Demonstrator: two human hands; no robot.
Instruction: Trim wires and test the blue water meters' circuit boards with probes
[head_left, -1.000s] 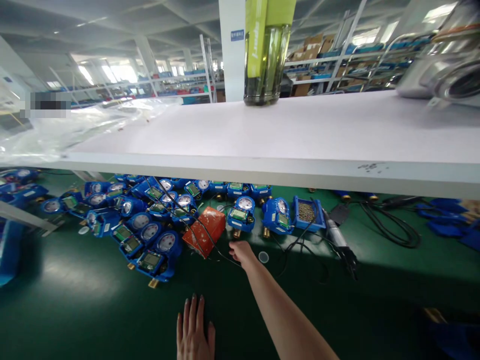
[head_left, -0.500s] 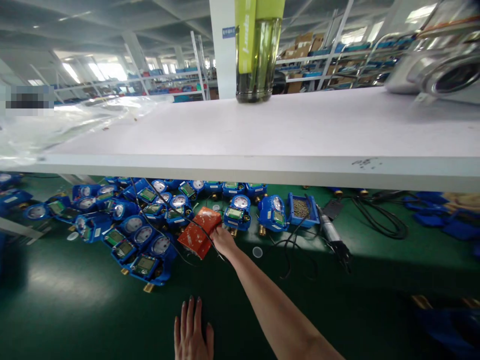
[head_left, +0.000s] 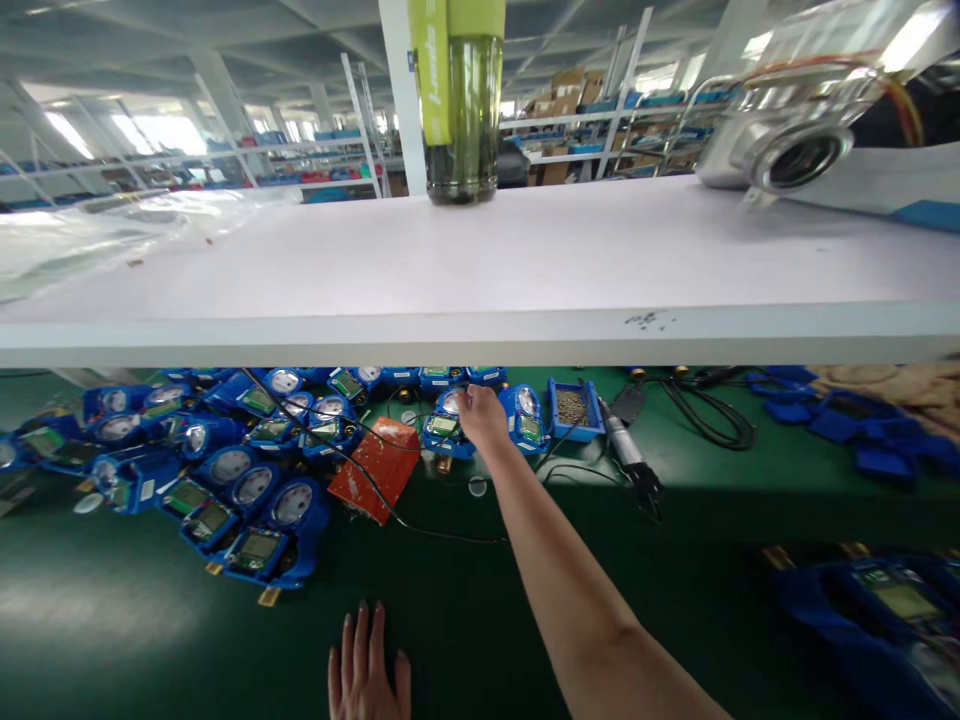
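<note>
My right hand reaches forward to a blue water meter with a round dial and a small green display. Its fingers are closed at the meter's right upper edge, and the fingertips are partly hidden. Another blue meter stands just right of that hand. Left of it lies an orange-red block with worn, whitish marks, crossed by a black cable. My left hand rests flat on the green tabletop with its fingers stretched out, holding nothing.
Several blue meters crowd the left side. To the right are a blue tray of small screws, an electric screwdriver, coiled cable and blue covers. Above hangs a white shelf bearing a bottle.
My right hand has left the orange-red block and moved up and right to the blue meter. The left hand stays flat. The camera view has shifted to the right.
</note>
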